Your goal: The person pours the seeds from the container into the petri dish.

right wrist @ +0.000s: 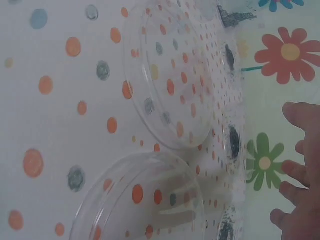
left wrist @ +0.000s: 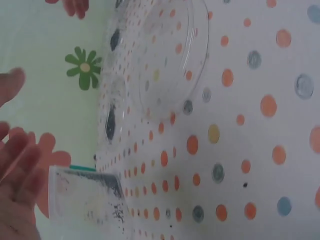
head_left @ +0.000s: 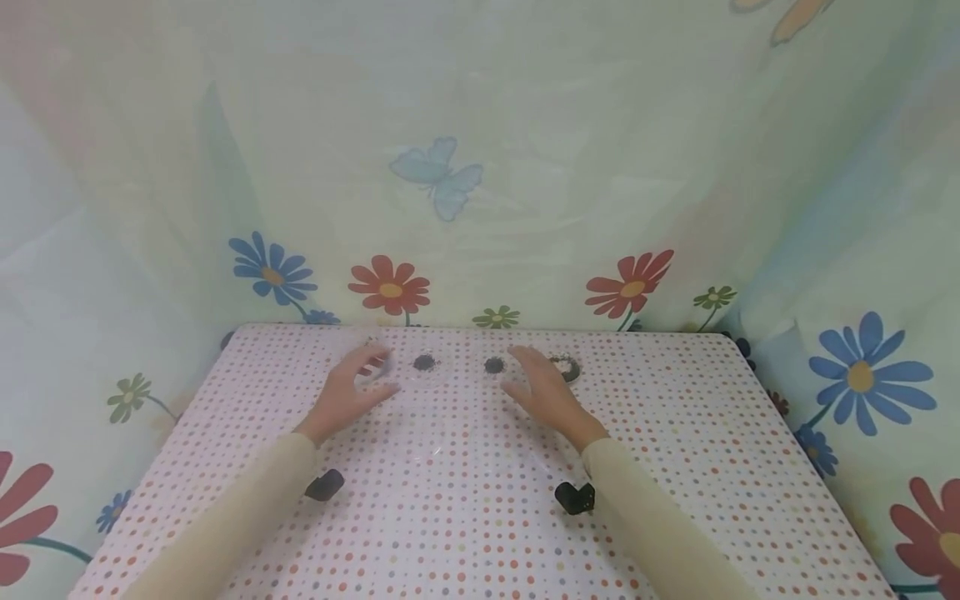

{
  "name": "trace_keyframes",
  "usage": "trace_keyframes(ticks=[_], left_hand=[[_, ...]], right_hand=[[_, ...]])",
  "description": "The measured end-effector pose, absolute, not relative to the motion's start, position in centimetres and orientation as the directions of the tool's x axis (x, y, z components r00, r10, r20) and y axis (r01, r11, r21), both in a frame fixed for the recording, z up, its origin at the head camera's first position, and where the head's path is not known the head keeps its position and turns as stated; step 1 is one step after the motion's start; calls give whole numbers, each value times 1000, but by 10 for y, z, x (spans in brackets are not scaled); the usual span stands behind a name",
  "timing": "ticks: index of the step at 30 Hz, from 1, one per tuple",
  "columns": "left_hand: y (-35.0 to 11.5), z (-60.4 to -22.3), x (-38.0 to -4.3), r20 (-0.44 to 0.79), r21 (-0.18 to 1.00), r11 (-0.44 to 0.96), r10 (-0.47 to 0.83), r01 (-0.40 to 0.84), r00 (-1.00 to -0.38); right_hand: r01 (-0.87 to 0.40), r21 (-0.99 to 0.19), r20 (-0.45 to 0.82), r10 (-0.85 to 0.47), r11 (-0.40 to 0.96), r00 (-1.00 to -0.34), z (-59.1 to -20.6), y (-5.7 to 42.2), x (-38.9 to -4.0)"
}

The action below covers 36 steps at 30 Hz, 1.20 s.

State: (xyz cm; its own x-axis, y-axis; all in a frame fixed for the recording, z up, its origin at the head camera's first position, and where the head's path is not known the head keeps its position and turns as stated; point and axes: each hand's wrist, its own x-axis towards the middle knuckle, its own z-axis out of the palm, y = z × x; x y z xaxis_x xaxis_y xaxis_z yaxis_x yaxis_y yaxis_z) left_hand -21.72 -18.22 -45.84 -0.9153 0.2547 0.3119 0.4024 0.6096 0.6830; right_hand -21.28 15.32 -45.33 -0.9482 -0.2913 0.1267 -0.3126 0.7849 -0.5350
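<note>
In the head view, a polka-dot tablecloth (head_left: 465,533) spreads toward six o'clock. Behind it hangs a pale curtain (head_left: 570,108), printed with a blue butterfly (head_left: 447,185) between eleven and twelve, a large blue flower (head_left: 861,377) near three and a cropped red flower (head_left: 948,546) near four.

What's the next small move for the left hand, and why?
I'd probably close the left hand round the clear cup: the hand looks open and empty close beside it, and dark grains show in the cup.
</note>
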Motion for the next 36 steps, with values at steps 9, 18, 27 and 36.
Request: trace_keyframes(ticks=[9,18,27,36], left_hand=[[-170,-463,-204,-48,703,659,418,267,-907],[-166,-480,-198,-118,657,687,500,310,-858],[-163,-485,-194,-169,612,726,507,313,-845],[-158,-484,-189,-149,543,755,517,368,-843]], right_hand=[[-310,-540,117,-295,782,-948,-454,145,-217],[-307,-547,109,-297,779,-949,-456,135,-221],[-286,-578,75,-300,764,-951,-457,117,-224],[-295,-565,78,-305,771,-949,-458,106,-227]])
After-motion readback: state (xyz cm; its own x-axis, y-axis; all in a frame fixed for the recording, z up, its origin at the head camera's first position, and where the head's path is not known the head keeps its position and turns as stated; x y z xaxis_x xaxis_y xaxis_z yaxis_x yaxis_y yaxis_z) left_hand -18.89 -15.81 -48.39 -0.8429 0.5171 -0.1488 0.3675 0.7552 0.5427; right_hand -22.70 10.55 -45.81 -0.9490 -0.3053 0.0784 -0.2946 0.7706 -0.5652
